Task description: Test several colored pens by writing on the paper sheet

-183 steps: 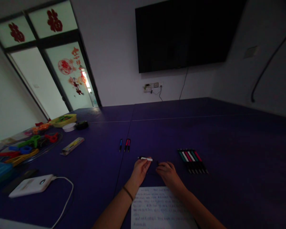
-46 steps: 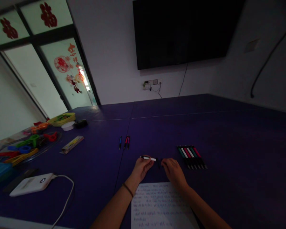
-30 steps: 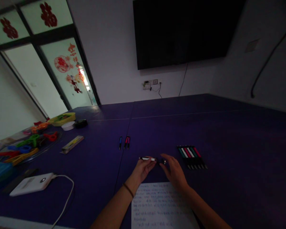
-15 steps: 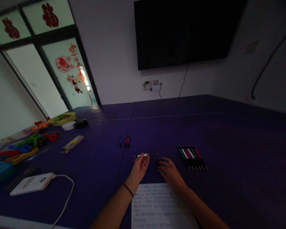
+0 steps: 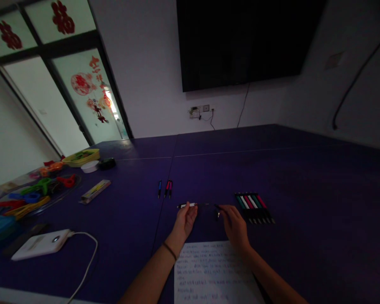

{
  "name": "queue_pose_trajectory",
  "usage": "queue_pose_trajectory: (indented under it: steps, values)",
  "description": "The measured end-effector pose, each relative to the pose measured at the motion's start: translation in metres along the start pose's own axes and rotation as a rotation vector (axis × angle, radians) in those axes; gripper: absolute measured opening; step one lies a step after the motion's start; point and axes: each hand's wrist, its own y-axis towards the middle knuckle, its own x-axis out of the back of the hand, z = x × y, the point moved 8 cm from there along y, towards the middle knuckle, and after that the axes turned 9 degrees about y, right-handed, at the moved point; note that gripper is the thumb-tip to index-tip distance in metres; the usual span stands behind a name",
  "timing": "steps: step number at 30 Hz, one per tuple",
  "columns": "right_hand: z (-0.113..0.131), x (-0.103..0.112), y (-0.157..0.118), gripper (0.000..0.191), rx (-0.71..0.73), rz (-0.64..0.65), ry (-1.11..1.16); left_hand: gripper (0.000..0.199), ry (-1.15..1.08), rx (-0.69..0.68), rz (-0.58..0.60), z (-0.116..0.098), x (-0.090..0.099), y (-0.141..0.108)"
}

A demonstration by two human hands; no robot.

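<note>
A white pen [image 5: 190,205] with a black end lies level in my left hand [image 5: 185,217], pinched between thumb and fingers. From the pen's right end a thin refill [image 5: 204,204] seems to stick out, its tip pointing right. My right hand [image 5: 236,223] is closed around a small dark piece [image 5: 218,206], which looks like a pen part and is held apart from the refill tip. A small shiny bit [image 5: 218,214] shows just below those fingers; what it is I cannot make out. A handwritten sheet of paper [image 5: 209,274] lies under my right forearm.
Several coloured pens [image 5: 251,204] lie in a row at the right. A blue pen [image 5: 159,189] and two pink pens [image 5: 168,188] lie further left. A small box [image 5: 95,191], a white power bank [image 5: 41,244] with a cable and coloured scissors [image 5: 42,184] occupy the left side.
My right hand has moved slightly right, away from the pen, and the dark piece now shows at its fingertips. More of the refill is visible. My left hand keeps its grip.
</note>
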Motion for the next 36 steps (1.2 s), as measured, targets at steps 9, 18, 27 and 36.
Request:
queue_pose_trajectory:
  steps: [9, 18, 27, 36]
  values:
    - [0.004, -0.001, -0.003, 0.026, 0.089, 0.015, 0.013, 0.014, 0.091, -0.037, 0.101, 0.001, -0.005, -0.001]
    - [0.006, -0.006, -0.003, 0.025, 0.113, 0.05, 0.042, 0.017, 0.155, -0.041, 0.147, 0.002, -0.007, 0.0]
    - [0.014, -0.013, -0.005, 0.022, 0.14, 0.128, 0.086, 0.019, 0.268, -0.002, 0.254, 0.009, -0.02, -0.009]
    - [0.018, -0.011, -0.004, 0.02, 0.134, 0.123, 0.097, 0.022, 0.346, 0.017, 0.338, 0.011, -0.024, -0.015]
